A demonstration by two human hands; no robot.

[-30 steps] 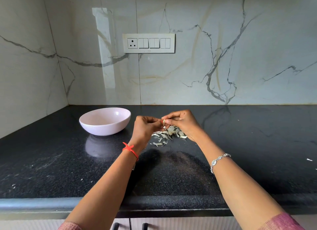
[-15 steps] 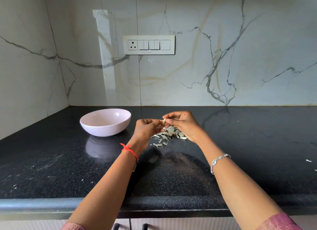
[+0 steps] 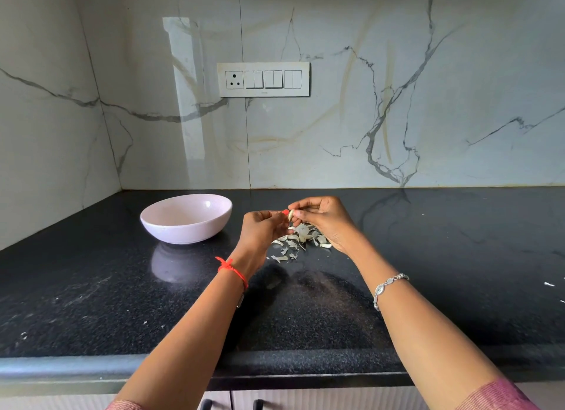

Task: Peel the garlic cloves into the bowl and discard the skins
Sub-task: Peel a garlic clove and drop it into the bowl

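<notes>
Nearest, the rounded front edge of the black speckled bench (image 3: pixel 91 287) runs across, with two forearms reaching over it towards twelve o'clock. The left wrist wears a red thread (image 3: pixel 234 270), the right a silver bracelet (image 3: pixel 388 285). Beyond them the hands meet above the bench. The right hand (image 3: pixel 327 223) pinches a pale garlic clove (image 3: pixel 291 215) between thumb and curled fingers. The left hand (image 3: pixel 263 229) has its fingers curled narrow, the thumb tip set against the clove's left side. Just below the hands lies a small heap of skins (image 3: pixel 301 240), resting on the bench. At ten o'clock from the hands, near but apart, stands a pale pink bowl (image 3: pixel 186 218), upright. Farthest, at twelve o'clock, a switch panel (image 3: pixel 263 79) sits on the veined marble wall (image 3: pixel 397 103).
</notes>
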